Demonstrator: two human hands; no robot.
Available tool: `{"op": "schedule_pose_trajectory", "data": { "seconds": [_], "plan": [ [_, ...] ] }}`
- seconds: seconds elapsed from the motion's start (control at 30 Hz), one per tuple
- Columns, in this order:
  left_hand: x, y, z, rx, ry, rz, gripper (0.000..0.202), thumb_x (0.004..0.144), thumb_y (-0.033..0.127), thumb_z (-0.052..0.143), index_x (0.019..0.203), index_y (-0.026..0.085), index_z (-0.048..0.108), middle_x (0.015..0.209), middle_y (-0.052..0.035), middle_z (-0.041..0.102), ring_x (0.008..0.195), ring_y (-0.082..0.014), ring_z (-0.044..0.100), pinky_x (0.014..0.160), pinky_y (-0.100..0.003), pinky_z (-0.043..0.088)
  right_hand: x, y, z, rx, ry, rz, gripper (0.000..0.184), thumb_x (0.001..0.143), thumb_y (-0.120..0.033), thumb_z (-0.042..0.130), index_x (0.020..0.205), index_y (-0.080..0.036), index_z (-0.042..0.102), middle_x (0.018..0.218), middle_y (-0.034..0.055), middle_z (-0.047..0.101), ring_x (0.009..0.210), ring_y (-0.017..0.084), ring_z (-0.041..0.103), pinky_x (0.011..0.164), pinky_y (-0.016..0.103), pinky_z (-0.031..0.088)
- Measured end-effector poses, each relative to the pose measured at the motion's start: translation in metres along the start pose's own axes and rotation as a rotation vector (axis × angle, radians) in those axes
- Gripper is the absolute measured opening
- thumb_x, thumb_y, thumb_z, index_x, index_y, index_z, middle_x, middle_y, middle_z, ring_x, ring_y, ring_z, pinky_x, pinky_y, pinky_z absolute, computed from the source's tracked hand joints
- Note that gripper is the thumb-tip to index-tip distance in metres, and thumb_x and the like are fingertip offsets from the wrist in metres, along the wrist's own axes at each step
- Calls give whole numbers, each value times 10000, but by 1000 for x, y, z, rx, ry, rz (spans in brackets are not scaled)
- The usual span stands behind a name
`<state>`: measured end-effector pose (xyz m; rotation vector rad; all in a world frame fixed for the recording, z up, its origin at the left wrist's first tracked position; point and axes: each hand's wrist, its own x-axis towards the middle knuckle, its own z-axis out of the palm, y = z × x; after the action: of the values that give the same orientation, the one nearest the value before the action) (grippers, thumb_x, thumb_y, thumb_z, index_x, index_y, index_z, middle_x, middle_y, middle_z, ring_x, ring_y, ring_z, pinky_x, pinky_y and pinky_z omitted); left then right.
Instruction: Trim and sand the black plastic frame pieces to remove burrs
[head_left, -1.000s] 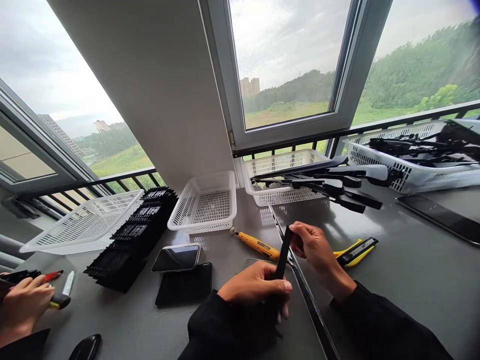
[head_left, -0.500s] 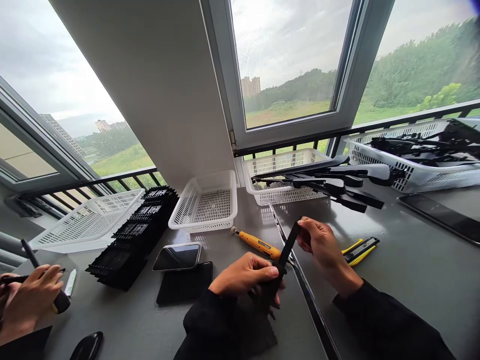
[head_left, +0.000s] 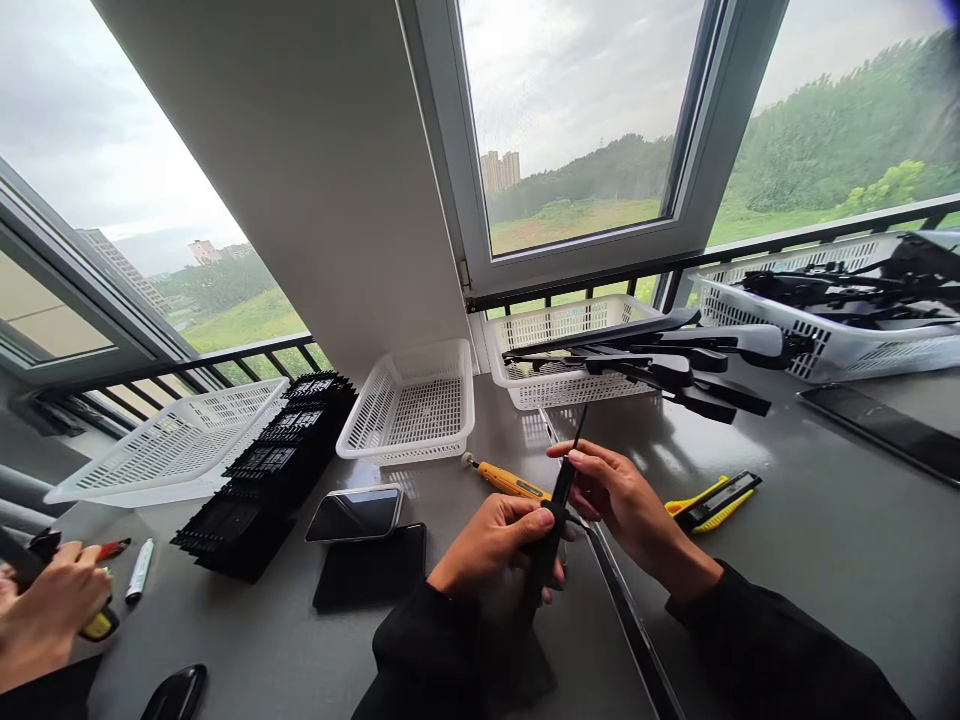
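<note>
In front of me, my left hand is closed round a long, narrow black plastic part, its thumb pressed on top. The part stands tilted, with a thin end pointing up toward the windows. My right hand has its fingers closed on the part's upper stretch; the far fingertips are partly hidden. Behind my left hand lies an orange pen-shaped rotary tool with a small round tip. Close to my right wrist is a yellow-and-black utility knife. A long, shiny dark strip runs along the table beneath my hands.
White baskets line the window side; black parts overhang one. Left of me stand stacked black trays, a phone and a black flat object. A co-worker's hand works beside a white marker.
My right hand has moved down and left along the black part, nearer my left hand. The part has turned, now showing a thin edge. The co-worker's hands have shifted, uncovering more of the marker.
</note>
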<state>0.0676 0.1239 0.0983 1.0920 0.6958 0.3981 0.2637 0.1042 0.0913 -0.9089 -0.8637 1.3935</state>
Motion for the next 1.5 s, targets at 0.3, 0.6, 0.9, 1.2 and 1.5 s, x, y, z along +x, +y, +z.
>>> {"op": "schedule_pose_trajectory", "data": {
  "seconds": [0.3,0.6,0.9,1.2,1.5],
  "plan": [
    [6,-6,11,-171,66,154,591,807,650,804,913,70,771,662,-75,709,448,-123,595,361,-206,508,0,22,5,166,-251,143,543,752,-616,913,964,-132,785,584,-59,516,506,65,415,494,216,301],
    [9,-10,14,-301,-29,241,522,880,592,763,951,75,775,552,-11,632,375,-92,507,332,-178,476,-8,7,7,124,-317,126,497,880,-566,827,1104,-121,823,624,-49,500,557,94,504,534,238,339],
    [9,-18,10,-377,-210,234,500,884,590,760,839,92,750,596,-46,720,296,-102,539,287,-189,458,-14,4,14,159,-369,139,461,840,-568,862,1031,-160,764,591,-55,553,507,94,511,505,218,349],
    [11,-28,7,-438,-397,273,486,937,575,712,906,96,782,455,1,639,268,-111,522,282,-177,441,-20,3,18,142,-435,93,452,840,-577,864,967,-166,723,610,-48,597,540,86,504,547,203,340],
    [10,-33,6,-477,-487,264,496,927,586,721,856,97,765,439,-12,644,235,-111,505,271,-173,419,-23,2,20,137,-465,94,418,834,-525,884,976,-163,732,660,-16,673,539,81,495,548,203,345]
  ]
}}
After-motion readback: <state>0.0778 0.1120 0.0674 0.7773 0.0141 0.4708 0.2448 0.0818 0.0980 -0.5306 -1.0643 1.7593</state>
